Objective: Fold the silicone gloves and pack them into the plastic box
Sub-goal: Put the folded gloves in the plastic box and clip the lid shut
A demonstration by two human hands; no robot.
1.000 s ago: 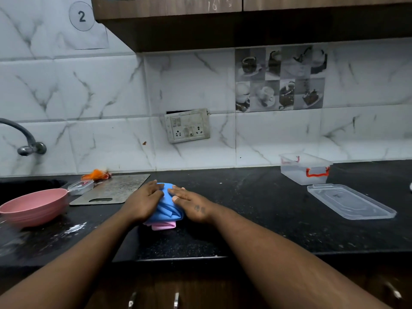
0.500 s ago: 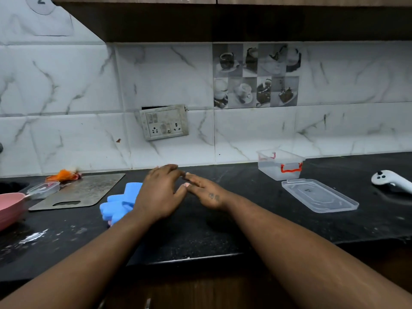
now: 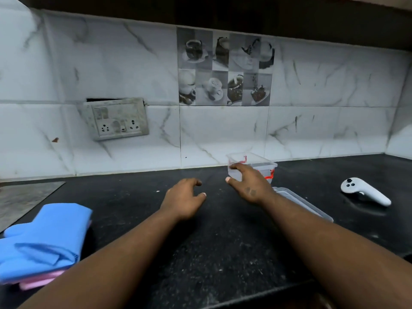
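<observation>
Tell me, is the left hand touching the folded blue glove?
Apart. The head view shows the left hand open above bare dark counter, with the blue glove lying far to its left.

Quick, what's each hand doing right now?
Left hand: open, empty, above the counter.
Right hand: open, reaching at the clear plastic box, not gripping yet.

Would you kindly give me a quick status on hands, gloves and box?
Left hand open, empty. Right hand open, at plastic box. Folded gloves lying far left. Path clear.
</observation>
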